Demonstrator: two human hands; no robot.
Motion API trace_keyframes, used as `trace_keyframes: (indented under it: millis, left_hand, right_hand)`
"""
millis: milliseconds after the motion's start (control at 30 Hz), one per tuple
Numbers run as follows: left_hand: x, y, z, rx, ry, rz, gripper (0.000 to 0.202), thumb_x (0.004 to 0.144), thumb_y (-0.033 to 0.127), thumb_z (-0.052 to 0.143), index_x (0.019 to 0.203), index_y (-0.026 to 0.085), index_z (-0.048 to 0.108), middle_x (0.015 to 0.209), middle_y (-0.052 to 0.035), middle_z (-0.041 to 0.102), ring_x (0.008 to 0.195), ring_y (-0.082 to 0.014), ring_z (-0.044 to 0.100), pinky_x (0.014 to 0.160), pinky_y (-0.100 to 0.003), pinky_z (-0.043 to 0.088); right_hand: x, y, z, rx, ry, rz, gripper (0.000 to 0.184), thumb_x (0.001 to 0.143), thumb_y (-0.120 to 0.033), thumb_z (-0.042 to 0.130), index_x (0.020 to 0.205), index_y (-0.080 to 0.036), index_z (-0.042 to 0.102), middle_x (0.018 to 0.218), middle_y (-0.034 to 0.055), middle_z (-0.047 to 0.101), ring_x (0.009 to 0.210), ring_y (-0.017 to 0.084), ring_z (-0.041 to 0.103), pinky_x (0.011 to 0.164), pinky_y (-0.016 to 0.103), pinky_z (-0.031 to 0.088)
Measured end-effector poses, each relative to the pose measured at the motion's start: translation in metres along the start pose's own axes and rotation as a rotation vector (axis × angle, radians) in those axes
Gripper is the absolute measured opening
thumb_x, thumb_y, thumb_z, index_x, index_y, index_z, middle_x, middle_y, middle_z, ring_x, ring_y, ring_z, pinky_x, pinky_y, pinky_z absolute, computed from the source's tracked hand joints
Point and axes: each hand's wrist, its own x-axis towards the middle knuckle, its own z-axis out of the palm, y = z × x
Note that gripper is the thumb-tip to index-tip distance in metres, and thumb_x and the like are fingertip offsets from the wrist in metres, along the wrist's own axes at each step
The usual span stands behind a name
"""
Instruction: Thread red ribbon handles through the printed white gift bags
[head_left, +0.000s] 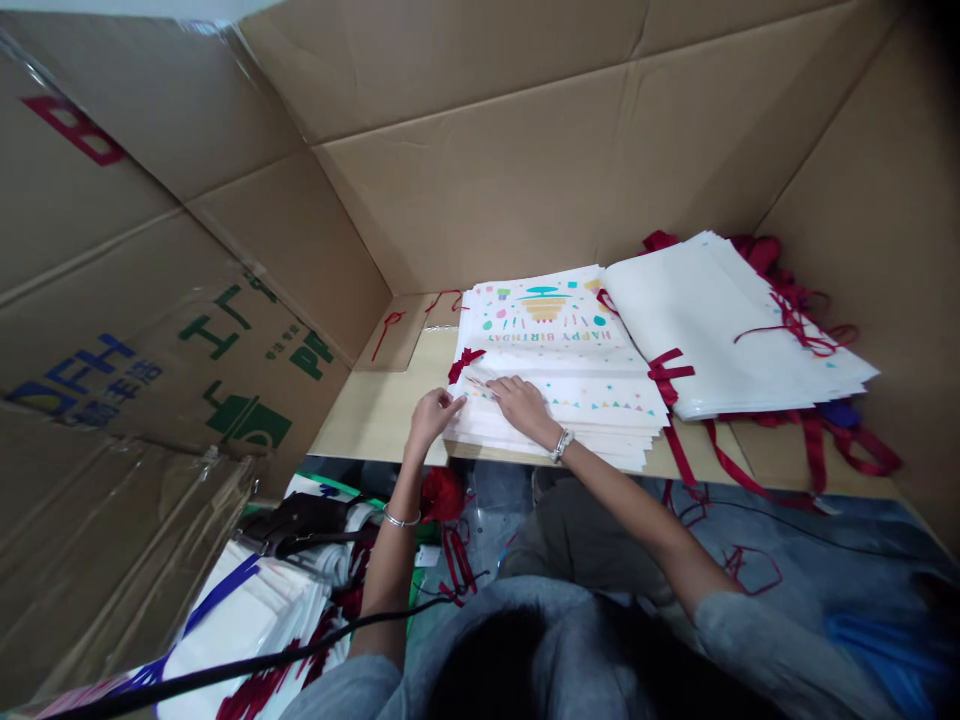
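I see left hand (435,415) and right hand (519,402), pinch unclear, seemingly arranging the printed stack (577,365) at the near edge of the desk (358,405); steadiness needed next

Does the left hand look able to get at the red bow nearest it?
Probably yes: the red bow lies just beyond the left hand, and nothing visible seems to block the way.

One left hand (433,415), one right hand (523,408), two white sheet stacks (570,368), one tabletop (375,412) and one left-wrist bangle (400,522) show.

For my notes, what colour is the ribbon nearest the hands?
The ribbon is red, in the head view.
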Motion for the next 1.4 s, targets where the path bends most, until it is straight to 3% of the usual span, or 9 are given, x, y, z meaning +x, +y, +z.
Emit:
trace_keyframes:
  millis: [333,600,767,867,1033,1167,1400]
  left_hand:
    - [0.012,0.029,-0.001,0.137,0.03,-0.006,0.016,0.091,0.024,0.056,0.078,0.02,0.065,0.084,-0.0073,0.072,0.083,-0.0234,0.066,0.07,-0.029,0.039]
    - [-0.001,0.053,-0.001,0.38,0.119,-0.045,0.015,0.094,0.026,0.057,0.092,0.019,0.071,0.1,-0.0153,0.072,0.098,-0.0304,0.066,0.075,-0.033,0.042]
    - [-0.002,0.066,0.0,0.463,0.213,-0.03,0.018,0.095,0.026,0.054,0.088,0.02,0.07,0.103,-0.0177,0.069,0.104,-0.0335,0.063,0.082,-0.037,0.044]
    - [0.005,0.065,-0.001,0.363,0.218,-0.022,0.02,0.094,0.029,0.053,0.082,0.02,0.066,0.097,-0.0148,0.069,0.098,-0.0305,0.063,0.079,-0.034,0.043]
    - [0.019,0.051,0.001,-0.088,0.119,-0.097,0.022,0.085,0.033,0.056,0.066,0.02,0.057,0.07,-0.0039,0.063,0.072,-0.0209,0.058,0.066,-0.029,0.038]
    - [0.021,0.048,0.004,-0.387,0.08,-0.188,0.019,0.076,0.032,0.056,0.062,0.019,0.057,0.059,-0.0008,0.057,0.061,-0.0165,0.053,0.06,-0.026,0.038]
    - [0.015,0.05,0.007,-0.51,0.079,-0.254,0.015,0.072,0.029,0.06,0.064,0.017,0.06,0.058,0.0,0.057,0.057,-0.014,0.051,0.058,-0.024,0.039]
  right_hand:
    - [-0.008,0.003,0.004,0.008,0.04,-0.054,0.039,0.108,-0.03,0.05,0.145,-0.02,0.059,0.138,0.0126,0.066,0.122,0.027,0.057,0.1,0.039,0.045]
    - [-0.026,0.024,0.015,0.087,0.099,-0.123,0.044,0.11,-0.035,0.046,0.149,-0.018,0.057,0.155,0.0141,0.054,0.136,0.027,0.051,0.11,0.04,0.042]
    - [-0.034,0.028,0.016,0.068,0.126,-0.124,0.043,0.109,-0.035,0.048,0.148,-0.02,0.059,0.154,0.0142,0.054,0.135,0.029,0.05,0.11,0.042,0.041]
    - [-0.036,0.026,0.015,0.086,0.161,-0.13,0.042,0.108,-0.032,0.049,0.147,-0.019,0.059,0.154,0.0148,0.054,0.136,0.029,0.048,0.111,0.043,0.039]
    - [-0.049,0.031,0.01,0.144,0.214,-0.124,0.04,0.106,-0.029,0.054,0.143,-0.018,0.062,0.148,0.0153,0.058,0.132,0.03,0.049,0.109,0.045,0.039]
    - [-0.052,0.031,0.003,0.164,0.205,-0.122,0.04,0.107,-0.032,0.054,0.143,-0.019,0.063,0.144,0.0146,0.061,0.128,0.03,0.051,0.108,0.045,0.039]
    - [-0.02,0.013,0.016,0.178,0.14,-0.08,0.037,0.111,-0.039,0.047,0.139,-0.028,0.069,0.141,0.0097,0.065,0.123,0.027,0.055,0.104,0.042,0.04]
